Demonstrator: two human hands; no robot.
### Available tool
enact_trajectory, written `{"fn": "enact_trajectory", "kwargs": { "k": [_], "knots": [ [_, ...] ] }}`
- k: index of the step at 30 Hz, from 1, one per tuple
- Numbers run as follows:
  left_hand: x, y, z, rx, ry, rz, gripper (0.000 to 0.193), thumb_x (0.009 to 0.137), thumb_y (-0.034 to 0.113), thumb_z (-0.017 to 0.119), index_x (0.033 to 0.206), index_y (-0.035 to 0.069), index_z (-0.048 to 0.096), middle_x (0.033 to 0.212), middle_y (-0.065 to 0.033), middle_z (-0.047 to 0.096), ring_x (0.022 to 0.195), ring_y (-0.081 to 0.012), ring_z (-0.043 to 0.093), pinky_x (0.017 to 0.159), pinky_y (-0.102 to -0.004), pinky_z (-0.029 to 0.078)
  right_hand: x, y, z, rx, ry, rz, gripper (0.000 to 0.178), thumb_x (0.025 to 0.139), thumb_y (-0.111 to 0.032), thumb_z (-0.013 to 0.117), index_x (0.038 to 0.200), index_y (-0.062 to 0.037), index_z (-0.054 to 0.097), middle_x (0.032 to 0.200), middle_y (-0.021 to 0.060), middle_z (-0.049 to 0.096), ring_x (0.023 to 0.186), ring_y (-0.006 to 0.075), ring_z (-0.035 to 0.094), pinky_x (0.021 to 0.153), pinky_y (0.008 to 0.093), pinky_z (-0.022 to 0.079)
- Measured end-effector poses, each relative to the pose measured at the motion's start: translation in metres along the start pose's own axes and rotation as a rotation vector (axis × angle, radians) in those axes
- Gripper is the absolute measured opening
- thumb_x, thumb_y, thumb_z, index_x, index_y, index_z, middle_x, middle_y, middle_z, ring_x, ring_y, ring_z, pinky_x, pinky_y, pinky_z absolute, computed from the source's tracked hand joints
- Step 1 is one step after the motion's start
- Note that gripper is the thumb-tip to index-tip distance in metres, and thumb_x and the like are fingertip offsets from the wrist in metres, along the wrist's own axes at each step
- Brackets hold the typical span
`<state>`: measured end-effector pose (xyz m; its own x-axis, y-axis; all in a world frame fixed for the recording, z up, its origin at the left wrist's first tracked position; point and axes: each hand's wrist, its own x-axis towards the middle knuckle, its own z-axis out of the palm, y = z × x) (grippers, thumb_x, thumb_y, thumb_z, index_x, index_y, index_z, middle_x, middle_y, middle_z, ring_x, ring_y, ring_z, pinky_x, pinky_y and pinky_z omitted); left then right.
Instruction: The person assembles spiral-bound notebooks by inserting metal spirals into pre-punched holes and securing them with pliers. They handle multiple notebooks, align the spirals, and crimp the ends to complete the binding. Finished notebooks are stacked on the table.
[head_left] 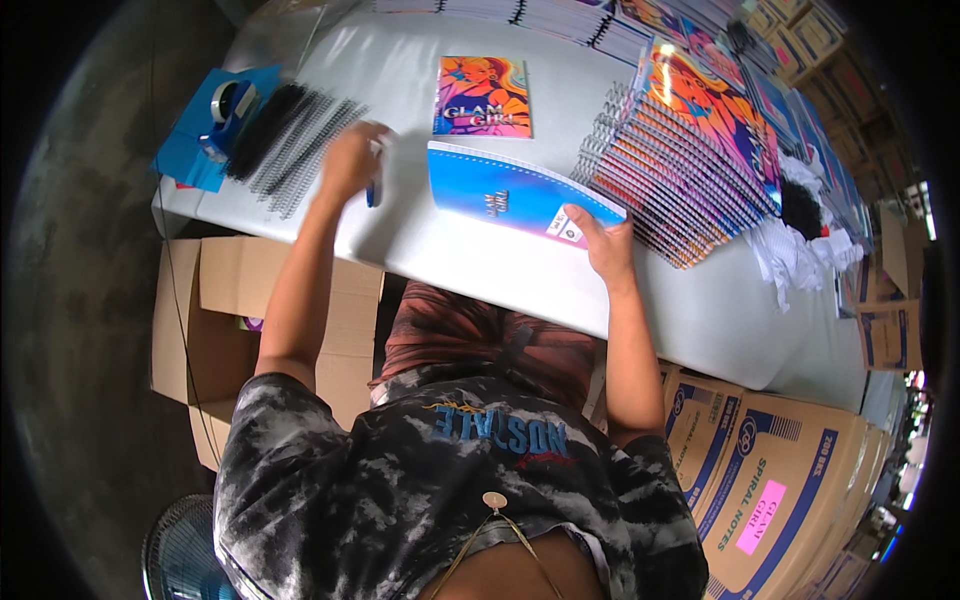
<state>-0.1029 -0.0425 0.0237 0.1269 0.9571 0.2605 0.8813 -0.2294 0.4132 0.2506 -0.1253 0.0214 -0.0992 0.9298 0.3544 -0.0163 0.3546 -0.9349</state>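
Note:
My right hand (606, 238) grips the near right corner of a notebook (500, 195), thumb on top of its blue-to-pink cover. A row of punched holes runs along the notebook's far edge, with no coil seen in it. My left hand (352, 160) is over the table to the left, its fingers curled and slightly blurred. A small blue piece (372, 192) shows just below those fingers; I cannot make out what it is or whether it is held. Beside this hand lie several black and silver spiral binding coils (285, 150). A colourful notebook (484, 98) rests flat beyond the held one.
A tall fanned stack of coil-bound notebooks (690, 160) stands on the right. A blue tape dispenser (222, 118) sits on a blue sheet (180, 165) at the far left. Crumpled white material (795, 255) lies at the right. Cardboard boxes (775, 480) flank me below the table.

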Motion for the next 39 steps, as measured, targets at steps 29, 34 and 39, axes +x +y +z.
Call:
{"fn": "enact_trajectory", "kwargs": {
  "k": [29,34,39],
  "knots": [
    [-0.003,0.083,-0.047,-0.844,-0.236,-0.004,0.027,0.088,0.027,0.059,0.085,0.001,0.054,0.071,0.0007,0.052,0.061,-0.0056,0.041,0.056,-0.0202,0.037,-0.004,-0.013,0.006,-0.044,0.013,-0.010,0.023,0.081,0.001,0.063,0.103,0.0050,0.063,0.091,0.0068,0.066,0.079,0.0069,0.059,0.072,0.0203,0.048],
    [0.010,0.082,-0.064,-0.682,-0.306,0.203,0.029,0.087,0.028,0.061,0.093,0.000,0.056,0.076,-0.0009,0.054,0.066,-0.0083,0.047,0.063,-0.0224,0.041,-0.005,-0.016,0.008,-0.041,0.054,-0.001,0.023,0.080,0.002,0.064,0.103,0.0050,0.063,0.091,0.0065,0.066,0.079,0.0068,0.059,0.071,0.0203,0.048],
    [-0.003,0.093,-0.065,-0.648,-0.400,0.037,0.044,0.096,0.044,0.037,0.080,0.004,0.048,0.070,0.0021,0.038,0.063,-0.0086,0.034,0.062,-0.0213,0.034,-0.006,-0.014,0.012,-0.058,0.085,-0.048,0.023,0.080,0.002,0.063,0.103,0.0050,0.063,0.091,0.0068,0.067,0.079,0.0074,0.059,0.072,0.0208,0.048]
  ]
}}
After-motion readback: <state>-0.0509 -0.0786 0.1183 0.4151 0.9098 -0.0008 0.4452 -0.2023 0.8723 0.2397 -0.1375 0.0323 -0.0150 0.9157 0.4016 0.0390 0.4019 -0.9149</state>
